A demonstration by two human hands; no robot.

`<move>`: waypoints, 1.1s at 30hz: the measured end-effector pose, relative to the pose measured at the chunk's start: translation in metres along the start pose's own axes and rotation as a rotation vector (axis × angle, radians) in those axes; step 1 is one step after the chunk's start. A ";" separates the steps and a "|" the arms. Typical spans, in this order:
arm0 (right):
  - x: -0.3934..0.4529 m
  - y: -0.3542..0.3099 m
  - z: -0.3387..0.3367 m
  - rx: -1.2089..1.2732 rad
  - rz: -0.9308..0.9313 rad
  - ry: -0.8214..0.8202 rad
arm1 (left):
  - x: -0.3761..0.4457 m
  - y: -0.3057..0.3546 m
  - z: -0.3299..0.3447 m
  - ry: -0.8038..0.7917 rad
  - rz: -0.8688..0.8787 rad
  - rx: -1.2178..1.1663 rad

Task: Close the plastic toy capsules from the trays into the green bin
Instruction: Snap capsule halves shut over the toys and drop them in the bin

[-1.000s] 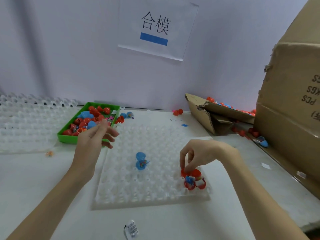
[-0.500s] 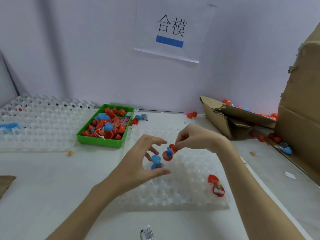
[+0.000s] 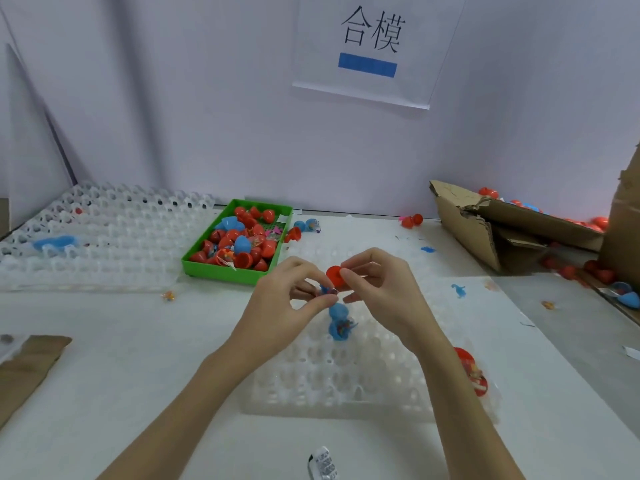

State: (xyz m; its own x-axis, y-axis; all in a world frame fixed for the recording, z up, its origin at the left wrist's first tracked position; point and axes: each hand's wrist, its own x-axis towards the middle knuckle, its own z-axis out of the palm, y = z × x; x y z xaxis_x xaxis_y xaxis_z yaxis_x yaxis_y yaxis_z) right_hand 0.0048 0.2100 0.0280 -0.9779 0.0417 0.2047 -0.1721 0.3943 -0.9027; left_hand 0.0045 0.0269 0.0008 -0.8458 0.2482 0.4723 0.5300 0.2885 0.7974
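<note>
White bench (image 3: 104,358) against a pale wall with a paper sign (image 3: 369,46). Green bin (image 3: 221,271) of closed capsules sits beyond the clear tray (image 3: 329,382). Above that tray, left hand (image 3: 287,306) and right hand (image 3: 381,289) fingers pinch one red capsule (image 3: 334,276).

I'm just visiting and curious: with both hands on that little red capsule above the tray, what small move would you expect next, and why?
Probably pressing the two halves shut. The right hand pinches the red capsule, and the left hand holds its lower part, where a small toy shows, so it looks open. Once closed, it would likely go into the green bin.
</note>
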 end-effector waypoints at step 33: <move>-0.013 -0.014 0.015 0.516 -0.069 -0.109 | 0.005 0.001 -0.006 0.239 0.190 -0.029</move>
State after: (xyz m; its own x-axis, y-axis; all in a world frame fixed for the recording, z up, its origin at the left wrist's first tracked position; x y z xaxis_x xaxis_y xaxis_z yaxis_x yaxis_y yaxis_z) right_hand 0.0182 0.1903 0.0324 -0.9642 -0.0748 0.2545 -0.2456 -0.1109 -0.9630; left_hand 0.0005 0.0228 0.0067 -0.7239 0.0697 0.6863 0.6811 0.2302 0.6950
